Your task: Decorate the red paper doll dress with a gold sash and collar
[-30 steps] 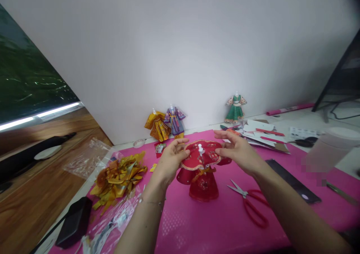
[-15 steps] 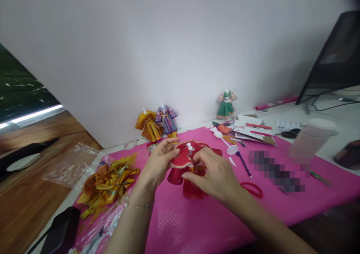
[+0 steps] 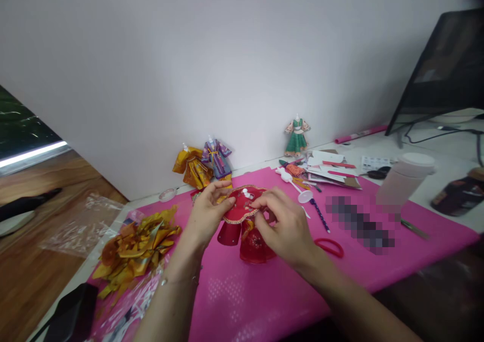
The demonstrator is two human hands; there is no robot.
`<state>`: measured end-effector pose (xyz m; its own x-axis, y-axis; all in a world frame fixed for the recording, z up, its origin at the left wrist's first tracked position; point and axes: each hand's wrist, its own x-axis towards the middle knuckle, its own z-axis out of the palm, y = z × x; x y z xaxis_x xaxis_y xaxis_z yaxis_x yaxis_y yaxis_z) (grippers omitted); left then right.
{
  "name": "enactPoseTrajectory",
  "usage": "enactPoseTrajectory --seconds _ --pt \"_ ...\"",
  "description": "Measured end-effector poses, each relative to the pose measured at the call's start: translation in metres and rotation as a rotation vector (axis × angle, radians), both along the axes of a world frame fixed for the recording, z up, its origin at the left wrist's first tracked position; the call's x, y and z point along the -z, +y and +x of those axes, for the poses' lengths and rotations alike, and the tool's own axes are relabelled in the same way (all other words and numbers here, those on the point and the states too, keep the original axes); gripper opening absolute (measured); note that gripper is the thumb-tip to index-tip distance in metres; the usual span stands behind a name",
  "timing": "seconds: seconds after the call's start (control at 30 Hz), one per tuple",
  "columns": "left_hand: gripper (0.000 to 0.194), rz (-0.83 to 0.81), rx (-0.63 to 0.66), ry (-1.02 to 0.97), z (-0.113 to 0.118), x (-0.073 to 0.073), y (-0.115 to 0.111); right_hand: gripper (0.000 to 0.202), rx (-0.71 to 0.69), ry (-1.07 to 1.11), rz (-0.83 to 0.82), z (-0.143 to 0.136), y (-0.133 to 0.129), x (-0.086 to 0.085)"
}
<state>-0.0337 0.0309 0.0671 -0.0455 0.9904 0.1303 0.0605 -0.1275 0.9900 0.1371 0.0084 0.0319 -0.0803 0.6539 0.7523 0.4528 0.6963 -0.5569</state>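
Between my hands is a red doll dress (image 3: 257, 243) on a white doll form, whose neck (image 3: 246, 193) pokes up through a round red cape collar (image 3: 242, 208) with gold beaded trim. My left hand (image 3: 212, 208) pinches the collar's left edge between thumb and fingers. On the right side, my right hand (image 3: 280, 221) has thumb and fingertips closed on the collar's edge. A wide red sleeve (image 3: 229, 233) hangs below the collar on the left. My right hand covers part of the dress's right side.
Gold fabric scraps (image 3: 141, 243) and clear plastic bags lie left on the pink mat (image 3: 227, 311). Yellow (image 3: 192, 168), purple (image 3: 217, 158) and green (image 3: 297, 137) dressed forms stand by the wall. Rightward are a white doll stand (image 3: 302, 194), red-handled scissors (image 3: 328, 247), a pen and a white bottle (image 3: 406, 183).
My right hand has shifted from near the neck to the collar's right front edge. The collar and neck tilt differently, and the whole view has turned slightly.
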Motion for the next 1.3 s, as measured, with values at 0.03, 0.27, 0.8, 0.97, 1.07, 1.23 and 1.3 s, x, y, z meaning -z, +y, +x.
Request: enactPoseTrajectory --seconds 0.03,0.27,0.8,0.97,1.07,1.23,1.3 --pt "0.044 0.027 -0.021 0.019 0.0 0.001 0.001 0.016 0.007 -0.02 0.041 0.0 0.0 0.002" --pt "0.042 0.099 -0.06 0.075 -0.006 0.017 0.011 0.02 -0.056 -0.103 0.08 0.014 0.001 0.022" --pt "0.042 0.947 -0.017 0.847 -0.017 0.041 -0.027 0.028 -0.116 -0.442 0.216 0.04 0.033 0.029" --pt "0.028 0.922 0.003 0.834 -0.018 0.046 -0.021 0.017 -0.134 -0.418 0.257 0.037 0.037 0.031" --pt "0.023 0.905 -0.003 0.823 -0.019 0.046 -0.022 0.012 -0.134 -0.391 0.267 0.039 0.037 0.03" --pt "0.021 0.881 0.005 0.841 -0.021 0.049 -0.023 0.012 -0.154 -0.375 0.232 0.044 0.036 0.026" --pt "0.021 0.861 0.009 0.854 -0.021 0.051 -0.023 0.011 -0.165 -0.375 0.219 0.047 0.036 0.025"
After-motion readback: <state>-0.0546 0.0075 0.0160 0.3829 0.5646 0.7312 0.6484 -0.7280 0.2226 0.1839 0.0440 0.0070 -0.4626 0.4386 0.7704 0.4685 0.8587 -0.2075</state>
